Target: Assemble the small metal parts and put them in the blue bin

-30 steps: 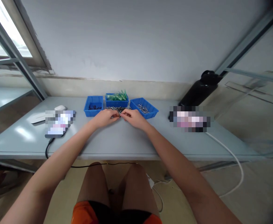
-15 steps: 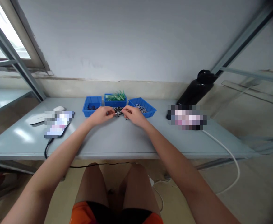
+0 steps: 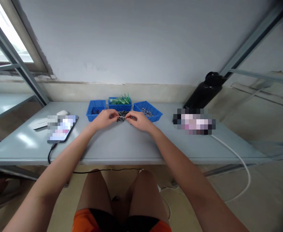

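My left hand [image 3: 105,118] and my right hand [image 3: 140,120] face each other over a pile of small dark and silvery pieces [image 3: 122,114] on the table. Thumb and fingers of both hands are pinched at the pile's near side. A small silvery piece seems to lie between the fingertips, too small to name. Behind my left hand is a blue bin [image 3: 96,106] with a few dark pieces. A second blue bin [image 3: 119,107] at the back holds green strips [image 3: 120,100]. Beside my right hand, a third blue bin [image 3: 156,116] contains thin silvery pins [image 3: 146,112].
On the left lie a phone [image 3: 65,129] on a black cable [image 3: 50,154] and a white case [image 3: 62,113]. To the right, a black bottle [image 3: 204,93] stands behind a blurred-out device [image 3: 194,122] with a white cable [image 3: 238,158]. A wall [image 3: 141,48] closes off the back.
My fingers have shifted slightly over the pile, and the right hand's fingertips have moved a little left. The view has moved slightly; the bins stay in place.
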The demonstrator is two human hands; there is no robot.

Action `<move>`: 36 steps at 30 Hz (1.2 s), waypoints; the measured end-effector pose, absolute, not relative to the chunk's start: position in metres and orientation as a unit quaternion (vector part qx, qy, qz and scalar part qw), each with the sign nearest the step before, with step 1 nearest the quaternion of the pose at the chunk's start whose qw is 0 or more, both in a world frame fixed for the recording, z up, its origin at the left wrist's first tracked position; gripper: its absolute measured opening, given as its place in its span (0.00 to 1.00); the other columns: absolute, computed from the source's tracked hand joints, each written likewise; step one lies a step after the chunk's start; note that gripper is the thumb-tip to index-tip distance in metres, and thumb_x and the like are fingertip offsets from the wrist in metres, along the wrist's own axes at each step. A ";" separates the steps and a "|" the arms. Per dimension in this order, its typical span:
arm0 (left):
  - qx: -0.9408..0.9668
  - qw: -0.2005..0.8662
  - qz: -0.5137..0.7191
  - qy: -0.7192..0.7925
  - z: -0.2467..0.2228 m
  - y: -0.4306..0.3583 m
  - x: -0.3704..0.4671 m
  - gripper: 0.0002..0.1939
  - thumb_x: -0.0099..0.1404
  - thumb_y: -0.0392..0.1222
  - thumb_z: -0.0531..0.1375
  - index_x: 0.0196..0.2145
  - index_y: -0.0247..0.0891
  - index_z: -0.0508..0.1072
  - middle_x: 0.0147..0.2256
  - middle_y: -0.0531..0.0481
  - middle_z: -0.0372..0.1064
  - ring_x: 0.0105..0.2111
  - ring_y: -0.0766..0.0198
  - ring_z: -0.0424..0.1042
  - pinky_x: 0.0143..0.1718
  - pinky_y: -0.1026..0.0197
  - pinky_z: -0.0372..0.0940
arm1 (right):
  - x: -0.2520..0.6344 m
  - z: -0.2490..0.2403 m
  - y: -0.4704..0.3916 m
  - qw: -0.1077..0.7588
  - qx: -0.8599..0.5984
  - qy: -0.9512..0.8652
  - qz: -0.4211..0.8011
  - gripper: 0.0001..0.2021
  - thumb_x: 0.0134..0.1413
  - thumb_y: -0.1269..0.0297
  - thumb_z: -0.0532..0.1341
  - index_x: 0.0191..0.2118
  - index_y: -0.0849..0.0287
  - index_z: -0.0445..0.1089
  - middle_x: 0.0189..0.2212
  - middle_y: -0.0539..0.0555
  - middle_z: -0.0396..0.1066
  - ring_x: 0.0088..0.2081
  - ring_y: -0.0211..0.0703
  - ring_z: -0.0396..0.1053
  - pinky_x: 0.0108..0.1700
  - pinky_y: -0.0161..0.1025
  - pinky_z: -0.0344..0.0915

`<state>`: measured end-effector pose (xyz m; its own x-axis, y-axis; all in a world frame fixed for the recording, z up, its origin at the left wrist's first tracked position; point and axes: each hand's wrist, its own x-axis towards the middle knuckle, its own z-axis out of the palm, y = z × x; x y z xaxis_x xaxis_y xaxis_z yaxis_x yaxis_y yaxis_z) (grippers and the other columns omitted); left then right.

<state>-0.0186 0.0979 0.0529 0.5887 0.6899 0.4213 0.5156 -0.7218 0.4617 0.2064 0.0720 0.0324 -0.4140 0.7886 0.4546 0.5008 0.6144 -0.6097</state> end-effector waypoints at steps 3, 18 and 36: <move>0.881 0.150 0.293 0.339 0.053 0.097 -0.018 0.10 0.63 0.42 0.55 0.33 0.35 0.74 0.30 0.49 0.74 0.31 0.65 0.71 0.35 0.64 0.64 | 0.206 0.034 0.070 0.375 -0.397 -0.816 0.187 0.10 0.57 0.61 0.56 0.36 0.58 0.73 0.35 0.54 0.74 0.36 0.41 0.68 0.38 0.38 0.62; 0.894 0.055 0.112 0.431 0.051 0.102 -0.025 0.14 0.65 0.42 0.53 0.42 0.39 0.76 0.37 0.46 0.76 0.37 0.56 0.74 0.37 0.60 0.63 | 0.265 0.033 0.092 0.361 -0.616 -0.699 0.039 0.11 0.57 0.61 0.59 0.42 0.57 0.75 0.41 0.58 0.75 0.42 0.48 0.71 0.47 0.45 0.64; 0.865 -0.042 0.003 0.500 0.044 0.097 -0.020 0.14 0.65 0.36 0.52 0.38 0.37 0.78 0.36 0.39 0.76 0.37 0.51 0.75 0.36 0.58 0.65 | 0.229 0.035 0.085 0.416 -0.527 -0.733 0.107 0.09 0.57 0.64 0.58 0.37 0.57 0.75 0.34 0.54 0.77 0.34 0.43 0.71 0.41 0.41 0.65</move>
